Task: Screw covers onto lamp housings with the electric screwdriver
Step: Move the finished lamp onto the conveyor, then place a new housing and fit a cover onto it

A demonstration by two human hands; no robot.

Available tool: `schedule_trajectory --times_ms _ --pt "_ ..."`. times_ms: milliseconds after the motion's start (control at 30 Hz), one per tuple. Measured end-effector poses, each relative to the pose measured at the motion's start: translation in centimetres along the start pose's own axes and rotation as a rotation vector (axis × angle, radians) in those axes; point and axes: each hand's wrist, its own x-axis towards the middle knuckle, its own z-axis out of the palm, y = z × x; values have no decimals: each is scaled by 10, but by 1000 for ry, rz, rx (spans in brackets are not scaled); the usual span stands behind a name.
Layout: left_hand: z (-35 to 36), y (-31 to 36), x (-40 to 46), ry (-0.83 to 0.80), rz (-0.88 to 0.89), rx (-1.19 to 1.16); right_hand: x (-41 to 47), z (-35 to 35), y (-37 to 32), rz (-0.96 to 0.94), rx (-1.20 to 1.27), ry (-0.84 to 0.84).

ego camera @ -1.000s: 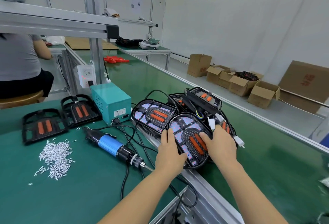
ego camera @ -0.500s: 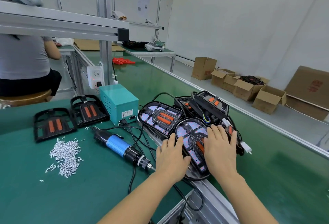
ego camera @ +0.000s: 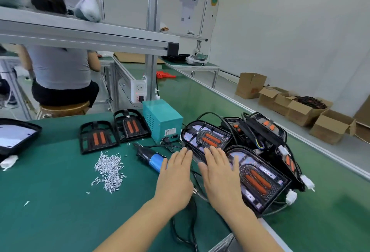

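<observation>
Hovering flat, fingers straight and together, left hand [ego camera: 176, 179] and right hand [ego camera: 218, 175] are holding nothing. Screwdriver [ego camera: 150, 156] is lying centre frame beside screws [ego camera: 109, 171] — housings [ego camera: 258, 177] at right apparently awaiting fastening.

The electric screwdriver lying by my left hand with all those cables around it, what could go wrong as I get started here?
1. Black cables run under both hands beside the electric screwdriver; lifting it could snag them and tug the piled lamp housings.
2. The loose screw pile lies close to the left hand; a sweep could scatter it.
3. The housings are stacked unevenly with wires between; pulling one with the right hand may shift the rest.
</observation>
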Motion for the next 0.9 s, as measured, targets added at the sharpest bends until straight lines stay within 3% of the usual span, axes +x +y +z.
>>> schedule_trajectory --times_ms 333,467,600,900 --pt "-35 -90 -54 39 -258 135 -15 28 -98 -258 135 -166" --pt "-49 -125 -80 56 -377 144 -20 32 -148 -355 161 -57" --pt "-62 -153 -98 75 -464 146 -21 45 -189 -446 215 -235" --pt "-79 -213 -111 154 -574 177 -29 61 -248 -529 248 -281"
